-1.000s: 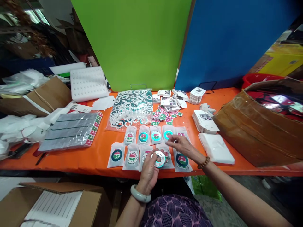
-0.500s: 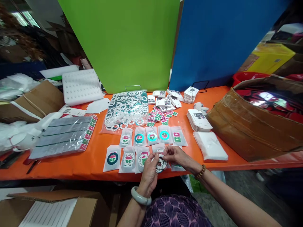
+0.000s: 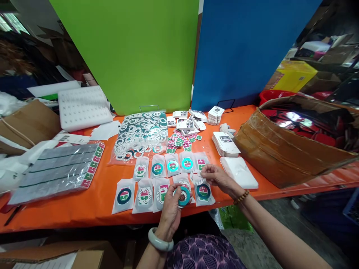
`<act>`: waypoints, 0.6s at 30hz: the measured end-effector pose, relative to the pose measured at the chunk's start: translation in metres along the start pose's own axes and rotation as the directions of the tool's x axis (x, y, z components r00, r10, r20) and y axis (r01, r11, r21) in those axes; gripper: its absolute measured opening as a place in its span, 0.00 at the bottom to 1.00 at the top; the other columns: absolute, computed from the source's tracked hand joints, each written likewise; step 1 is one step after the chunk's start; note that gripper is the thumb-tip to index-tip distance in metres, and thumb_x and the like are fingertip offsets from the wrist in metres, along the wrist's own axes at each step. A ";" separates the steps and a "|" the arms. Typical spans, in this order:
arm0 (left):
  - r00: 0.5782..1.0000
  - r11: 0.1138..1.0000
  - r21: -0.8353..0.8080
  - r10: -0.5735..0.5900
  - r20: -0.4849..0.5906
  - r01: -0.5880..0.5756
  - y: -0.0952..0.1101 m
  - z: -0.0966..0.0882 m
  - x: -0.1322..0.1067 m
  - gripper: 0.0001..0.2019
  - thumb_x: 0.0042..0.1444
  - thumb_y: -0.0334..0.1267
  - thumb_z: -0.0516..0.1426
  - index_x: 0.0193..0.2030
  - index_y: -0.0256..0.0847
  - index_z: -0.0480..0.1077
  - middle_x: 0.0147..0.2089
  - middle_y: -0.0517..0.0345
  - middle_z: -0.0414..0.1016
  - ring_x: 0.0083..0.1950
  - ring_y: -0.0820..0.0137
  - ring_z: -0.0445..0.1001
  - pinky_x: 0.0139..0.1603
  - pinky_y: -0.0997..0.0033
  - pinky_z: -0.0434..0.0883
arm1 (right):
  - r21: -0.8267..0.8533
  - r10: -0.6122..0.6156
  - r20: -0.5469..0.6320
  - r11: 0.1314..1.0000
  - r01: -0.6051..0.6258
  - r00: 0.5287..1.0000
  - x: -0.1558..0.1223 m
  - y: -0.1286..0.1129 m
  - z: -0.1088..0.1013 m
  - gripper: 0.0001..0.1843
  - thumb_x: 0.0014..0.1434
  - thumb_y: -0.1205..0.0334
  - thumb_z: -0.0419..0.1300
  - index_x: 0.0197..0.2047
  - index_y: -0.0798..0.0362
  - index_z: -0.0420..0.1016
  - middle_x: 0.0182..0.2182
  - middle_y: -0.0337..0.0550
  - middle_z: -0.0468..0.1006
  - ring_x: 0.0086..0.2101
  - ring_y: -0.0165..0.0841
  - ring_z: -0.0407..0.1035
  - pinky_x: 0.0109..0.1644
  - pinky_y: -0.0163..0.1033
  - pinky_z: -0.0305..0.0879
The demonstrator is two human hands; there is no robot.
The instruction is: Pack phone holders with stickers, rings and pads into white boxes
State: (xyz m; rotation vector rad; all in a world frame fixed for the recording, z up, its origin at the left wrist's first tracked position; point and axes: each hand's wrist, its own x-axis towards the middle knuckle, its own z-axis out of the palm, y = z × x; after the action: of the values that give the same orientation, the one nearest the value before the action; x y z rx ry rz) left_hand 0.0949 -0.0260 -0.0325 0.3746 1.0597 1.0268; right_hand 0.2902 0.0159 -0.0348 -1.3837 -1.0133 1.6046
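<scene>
My left hand [image 3: 170, 210] is closed on a few flat rings, a teal ring [image 3: 184, 197] on top, just above the table's front edge. To its right, my right hand [image 3: 217, 178] pinches a white patterned ring [image 3: 197, 179] between thumb and fingers. That ring hangs over the front row of white pouches, close to a pouch with a dark teal ring [image 3: 203, 192]. Two rows of pouches lie in front of me, each with a pink and green card and most with a ring. One front pouch [image 3: 124, 195] at the left end holds a dark ring.
Behind the pouches lie a clear bag of rings [image 3: 141, 132], loose pink and green cards [image 3: 179, 141] and stacks of white cards [image 3: 226, 144]. A stack of blank pouches [image 3: 239, 172] and a large carton [image 3: 283, 149] stand right. A plastic-wrapped grey pack [image 3: 58, 170] lies left.
My right hand has moved right, drawing the white patterned ring away from the rings in my left hand. A teal ring now shows on top there. The camera view has shifted somewhat.
</scene>
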 end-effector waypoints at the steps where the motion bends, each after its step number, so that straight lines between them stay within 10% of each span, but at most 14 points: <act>1: 1.000 1.000 -0.008 -0.004 -0.011 0.004 0.002 -0.002 0.001 0.24 0.37 0.46 0.70 0.37 0.39 0.66 0.25 0.62 0.73 0.26 0.72 0.74 0.28 0.73 0.72 | -0.041 -0.048 -0.074 0.998 0.045 0.996 0.006 -0.001 -0.007 0.19 0.40 0.51 0.67 0.25 0.53 0.63 0.16 0.29 0.61 0.15 0.21 0.51 0.18 0.29 0.42; 10: 0.977 0.991 -0.113 0.042 -0.209 -0.066 0.049 -0.024 0.011 0.04 0.55 0.24 0.56 0.31 0.34 0.69 0.27 0.56 0.76 0.25 0.74 0.74 0.27 0.78 0.72 | -0.448 -0.321 -0.333 0.881 0.151 0.886 0.052 0.008 -0.035 0.13 0.43 0.53 0.61 0.23 0.52 0.64 0.21 0.37 0.68 0.24 0.30 0.62 0.29 0.36 0.59; 18: 0.880 0.964 -0.073 0.199 -0.431 -0.254 0.119 -0.071 0.054 0.11 0.54 0.20 0.54 0.25 0.35 0.68 0.21 0.63 0.70 0.21 0.78 0.69 0.27 0.79 0.71 | -0.679 -0.508 -0.396 0.723 0.129 0.765 0.001 0.023 -0.040 0.17 0.53 0.48 0.53 0.35 0.53 0.73 0.36 0.48 0.77 0.35 0.39 0.70 0.43 0.44 0.63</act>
State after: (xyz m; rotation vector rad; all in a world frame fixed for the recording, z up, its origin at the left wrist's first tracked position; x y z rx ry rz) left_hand -0.0208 0.0660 -0.0135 0.1753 1.3492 1.4228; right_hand 0.3288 0.0110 -0.0599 -1.8177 -1.3738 0.5012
